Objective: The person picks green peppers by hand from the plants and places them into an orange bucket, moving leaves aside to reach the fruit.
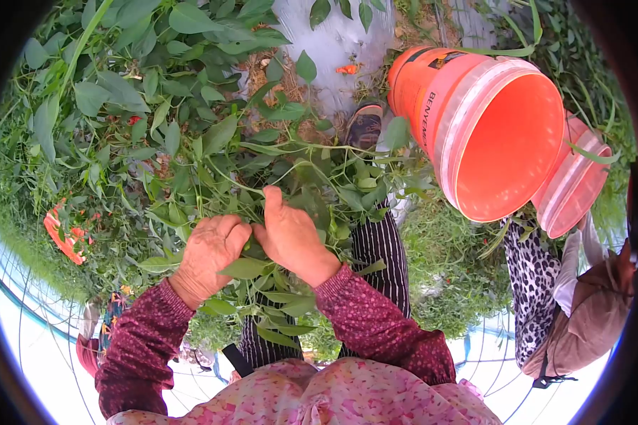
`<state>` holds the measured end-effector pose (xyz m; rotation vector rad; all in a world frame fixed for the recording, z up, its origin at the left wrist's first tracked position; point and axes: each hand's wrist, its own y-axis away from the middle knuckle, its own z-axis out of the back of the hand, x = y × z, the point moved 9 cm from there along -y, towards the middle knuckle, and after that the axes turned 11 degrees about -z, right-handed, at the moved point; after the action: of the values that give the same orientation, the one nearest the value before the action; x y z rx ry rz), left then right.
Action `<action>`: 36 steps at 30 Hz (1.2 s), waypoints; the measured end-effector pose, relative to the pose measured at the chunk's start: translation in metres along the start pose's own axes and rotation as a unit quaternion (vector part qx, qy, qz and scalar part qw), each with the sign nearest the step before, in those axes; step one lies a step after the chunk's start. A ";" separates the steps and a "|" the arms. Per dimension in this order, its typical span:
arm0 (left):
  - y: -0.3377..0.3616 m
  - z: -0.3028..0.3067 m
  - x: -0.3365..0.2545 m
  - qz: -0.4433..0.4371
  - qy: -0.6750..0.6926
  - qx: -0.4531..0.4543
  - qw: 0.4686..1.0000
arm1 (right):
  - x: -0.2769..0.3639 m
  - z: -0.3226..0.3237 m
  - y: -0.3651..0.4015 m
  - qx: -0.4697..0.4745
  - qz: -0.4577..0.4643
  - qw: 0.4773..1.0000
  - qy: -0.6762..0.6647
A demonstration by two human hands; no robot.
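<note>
Both hands are curled nearly closed, the left (213, 248) with its knuckles up, the right (290, 230) with its thumb raised; their fingertips seem to pinch the broad-leaved plant (243, 268), though the exact grip is hidden from me. It spreads between, under and ahead of them. A thin green stem (237, 184) arches by the right thumb. I'd reckon it light and springy, its leaves soft and easily torn, so best taken low on a firm stem. Beyond the right hand, farther out, leans an orange bucket (415, 99).
</note>
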<state>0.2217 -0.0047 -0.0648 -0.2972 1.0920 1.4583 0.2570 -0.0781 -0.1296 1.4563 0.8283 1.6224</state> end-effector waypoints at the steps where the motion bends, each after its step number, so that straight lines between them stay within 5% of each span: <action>1: -0.001 0.003 -0.003 0.000 -0.017 -0.001 1.000 | 0.001 0.001 0.002 -0.001 0.000 1.000 0.000; 3: 0.000 0.003 -0.005 0.006 -0.006 -0.018 1.000 | 0.012 0.019 0.008 -0.064 0.031 0.997 -0.032; 9: 0.011 0.014 0.004 0.066 0.068 -0.098 0.991 | 0.015 0.010 0.004 0.051 0.018 0.994 -0.093; 14: 0.024 0.016 0.018 0.107 0.131 -0.136 0.976 | 0.021 0.026 0.003 -0.010 -0.013 0.996 -0.087; 16: 0.021 0.015 0.015 0.091 0.171 -0.156 0.969 | 0.040 0.016 0.008 0.013 0.112 0.991 -0.068; 20: 0.023 0.009 0.014 0.106 0.181 -0.151 0.966 | 0.033 -0.018 0.009 0.067 0.172 0.981 -0.051; 25: 0.029 0.012 0.005 0.080 0.074 -0.124 0.986 | 0.033 -0.036 0.008 0.017 0.208 0.972 -0.104; 27: 0.049 -0.008 0.035 0.268 0.352 -0.144 0.885 | 0.028 -0.035 0.006 0.065 0.149 0.984 -0.077; 30: 0.028 0.018 0.003 0.212 0.403 -0.071 0.888 | 0.017 -0.063 0.004 0.113 0.103 0.988 0.011; 32: 0.020 0.039 0.004 0.134 0.373 -0.113 0.911 | 0.026 -0.052 0.008 0.100 0.098 0.989 -0.038; 34: 0.042 0.054 0.060 0.254 0.535 -0.248 0.767 | 0.031 -0.054 0.011 0.104 0.092 0.990 -0.025; 36: 0.040 0.073 0.106 0.310 0.435 -0.259 0.805 | 0.026 -0.066 0.010 0.106 0.095 0.990 0.007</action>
<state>0.1908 0.1253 -0.0867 -1.1786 1.5786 2.3132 0.1894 -0.0584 -0.1167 1.7191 0.9163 1.7275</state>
